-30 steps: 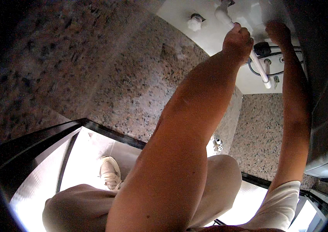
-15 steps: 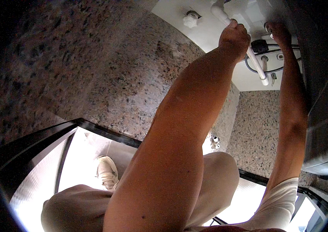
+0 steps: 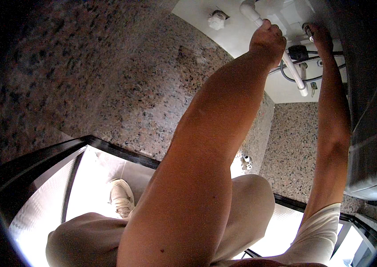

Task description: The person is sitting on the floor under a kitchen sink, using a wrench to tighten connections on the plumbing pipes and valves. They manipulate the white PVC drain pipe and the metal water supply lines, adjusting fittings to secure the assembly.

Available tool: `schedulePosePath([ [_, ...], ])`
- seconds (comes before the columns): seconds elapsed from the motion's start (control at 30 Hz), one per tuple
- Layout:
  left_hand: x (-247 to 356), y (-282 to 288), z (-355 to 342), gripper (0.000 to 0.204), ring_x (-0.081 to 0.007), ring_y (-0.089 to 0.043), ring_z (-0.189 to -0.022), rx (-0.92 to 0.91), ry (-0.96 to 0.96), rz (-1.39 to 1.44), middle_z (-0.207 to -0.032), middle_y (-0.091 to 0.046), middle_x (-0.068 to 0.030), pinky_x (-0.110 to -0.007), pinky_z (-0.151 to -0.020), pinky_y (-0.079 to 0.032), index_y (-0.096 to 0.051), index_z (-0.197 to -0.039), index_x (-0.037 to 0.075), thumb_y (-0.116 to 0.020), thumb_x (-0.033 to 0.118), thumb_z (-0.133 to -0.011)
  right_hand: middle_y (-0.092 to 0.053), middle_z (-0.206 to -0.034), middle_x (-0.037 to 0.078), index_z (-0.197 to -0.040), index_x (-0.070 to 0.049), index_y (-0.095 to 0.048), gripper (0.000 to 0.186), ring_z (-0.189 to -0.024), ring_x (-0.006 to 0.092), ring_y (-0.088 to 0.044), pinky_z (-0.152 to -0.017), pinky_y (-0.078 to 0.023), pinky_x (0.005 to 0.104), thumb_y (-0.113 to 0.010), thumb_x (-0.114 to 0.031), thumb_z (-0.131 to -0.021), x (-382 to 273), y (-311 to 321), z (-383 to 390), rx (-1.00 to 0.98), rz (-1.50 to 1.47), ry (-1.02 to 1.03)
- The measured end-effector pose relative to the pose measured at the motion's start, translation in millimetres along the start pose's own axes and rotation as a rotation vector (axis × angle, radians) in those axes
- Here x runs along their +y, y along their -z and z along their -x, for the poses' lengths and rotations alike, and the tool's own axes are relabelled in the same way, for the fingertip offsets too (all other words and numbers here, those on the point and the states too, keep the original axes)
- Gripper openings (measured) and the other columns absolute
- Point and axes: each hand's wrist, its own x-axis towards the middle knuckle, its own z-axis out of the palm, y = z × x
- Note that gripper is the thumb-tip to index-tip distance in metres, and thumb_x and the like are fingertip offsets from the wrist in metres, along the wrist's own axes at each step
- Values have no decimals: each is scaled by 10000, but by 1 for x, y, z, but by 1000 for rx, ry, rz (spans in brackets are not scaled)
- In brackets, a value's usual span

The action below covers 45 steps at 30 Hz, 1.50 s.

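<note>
My left hand [image 3: 267, 42] is closed round a white plastic pipe [image 3: 294, 71], below its elbow joint [image 3: 249, 11], on the pale panel at the upper right. To its right, my right hand [image 3: 322, 39] has curled fingers on a small metal fitting [image 3: 307, 31] with a pale end, partly hidden by the fingers. Between and below the hands are a black fixture [image 3: 298, 53], looped dark hoses [image 3: 288, 77] and a small metal piece [image 3: 313, 89] hanging from the panel. A white knob-like fitting [image 3: 216, 20] sits left of the pipe.
Speckled granite walls [image 3: 144, 89] surround the space. A dark curved surface [image 3: 366, 111] borders my right arm. Along the bottom run black-framed openings [image 3: 122, 152], with my shoe [image 3: 121, 197] and bent knees. Small pipe ends [image 3: 247, 161] show behind my left forearm.
The whole view has shifted slightly, moving things up and left. My right hand's fingers have shifted, and the metal fitting under them now shows. My left hand stays on the pipe.
</note>
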Motion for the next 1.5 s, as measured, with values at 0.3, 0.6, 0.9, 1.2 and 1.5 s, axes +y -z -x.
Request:
schedulePosePath([
  [0.3, -2, -5, 0, 228, -241, -582, -1070, -4, 27, 38, -958, -657, -73, -456, -1010, -365, -693, -993, 115, -663, 219, -792, -641, -905, 52, -1125, -106, -696, 344, -745, 164, -573, -710, -470, 295, -593, -379, -942, -13, -17, -3, 43, -1140, -741],
  [0.6, -2, 2, 2, 220, -235, -591, -1042, -18, 7, 6, -949, -655, -75, -440, -977, -372, -690, -985, 111, -672, 204, -787, -585, -765, 30, -1132, -122, -708, 263, -607, 115, -486, -537, -396, 264, -537, -212, -954, -23, -9, 4, 137, -1136, -619],
  [0.9, -6, 8, 6, 276, -180, -567, -1131, -114, 45, -38, -1085, -669, -36, -384, -1039, -316, -700, -1108, 165, -669, 260, -851, -679, -874, 85, -1136, -120, -674, 241, -672, 167, -649, -571, -523, 321, -533, -207, -961, -48, 8, 4, 124, -1118, -695],
  [1.2, -6, -1, 5, 259, -218, -569, -1076, -20, -9, -51, -1012, -652, -64, -417, -958, -368, -677, -1054, 125, -641, 234, -822, -682, -943, 74, -1129, -65, -627, 508, -704, 163, -664, -614, -500, 294, -627, -523, -912, -46, 42, 36, -178, -1567, -910],
  [1.5, 5, 7, -2, 495, -302, -442, -1271, -188, -22, -26, -1292, -529, -160, -543, -1125, -242, -509, -1330, 43, -471, 210, -865, -692, -1004, 68, -1256, -46, -586, 464, -665, 146, -681, -485, -513, 287, -616, -389, -946, -131, 68, 189, -260, -1174, -623],
])
